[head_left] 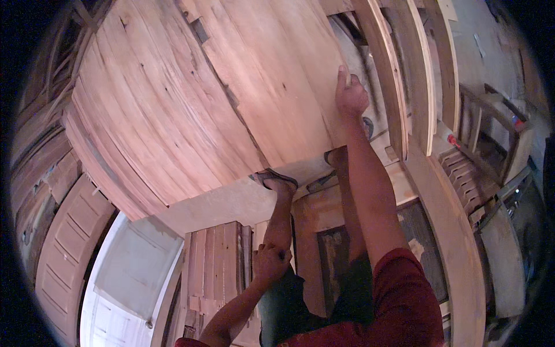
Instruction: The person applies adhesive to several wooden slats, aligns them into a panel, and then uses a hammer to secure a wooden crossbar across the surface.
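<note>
Wide pale wooden boards (260,75) lie side by side, with a dark uneven gap between two of them. My right hand (352,99) reaches forward to the right edge of the rightmost board. Its fingers are closed at that edge, with one fingertip pointing up; the underside of the grip is hidden. By my knee, over the dark green shorts, my left hand (272,264) is curled into a loose fist. Whatever its fingers might hold is hidden.
Long upright planks (384,75) stand in a row to the right. Stacked lumber (214,260) is left of my legs, near a white door panel (130,277) and a brown panelled door (69,237). A wooden frame (451,231) lies at the lower right. My sandalled feet are below the boards.
</note>
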Tool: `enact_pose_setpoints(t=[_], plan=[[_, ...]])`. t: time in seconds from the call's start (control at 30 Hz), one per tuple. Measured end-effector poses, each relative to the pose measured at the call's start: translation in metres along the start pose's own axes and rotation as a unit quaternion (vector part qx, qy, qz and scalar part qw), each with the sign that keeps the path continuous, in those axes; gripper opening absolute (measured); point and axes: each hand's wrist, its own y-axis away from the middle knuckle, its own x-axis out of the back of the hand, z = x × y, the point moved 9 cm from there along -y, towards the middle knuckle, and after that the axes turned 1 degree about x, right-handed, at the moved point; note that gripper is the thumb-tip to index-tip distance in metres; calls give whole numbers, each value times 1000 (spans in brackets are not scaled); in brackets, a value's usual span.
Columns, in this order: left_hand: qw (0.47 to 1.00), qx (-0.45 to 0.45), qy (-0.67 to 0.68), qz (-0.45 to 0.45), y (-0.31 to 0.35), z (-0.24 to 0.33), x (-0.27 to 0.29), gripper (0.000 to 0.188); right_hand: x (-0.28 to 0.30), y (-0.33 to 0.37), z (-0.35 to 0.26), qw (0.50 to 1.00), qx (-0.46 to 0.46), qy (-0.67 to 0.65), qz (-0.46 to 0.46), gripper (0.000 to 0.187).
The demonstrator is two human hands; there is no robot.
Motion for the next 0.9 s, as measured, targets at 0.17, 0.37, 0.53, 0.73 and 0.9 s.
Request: enact_pose_setpoints(t=[0.17,0.37,0.53,0.73,0.9], plan=[[999,-4,-27,-41,-6,7,-4,45,2,-1,-2,999,17,-14,-25,73],[998,-4,-44,-40,-8,33,3,47,16,1,-5,997,66,-20,-48,55],[992,50,-61,-96,-10,36,0,50,149,34,-45,964,205,-168,-25,39],[989,65,-98,-88,-9,39,-18,56,161,-67,52,917,17,-362,-167,58],[990,52,-50,-123,-21,69,-16,61,38,-106,176,894,-176,-289,-292,74]])
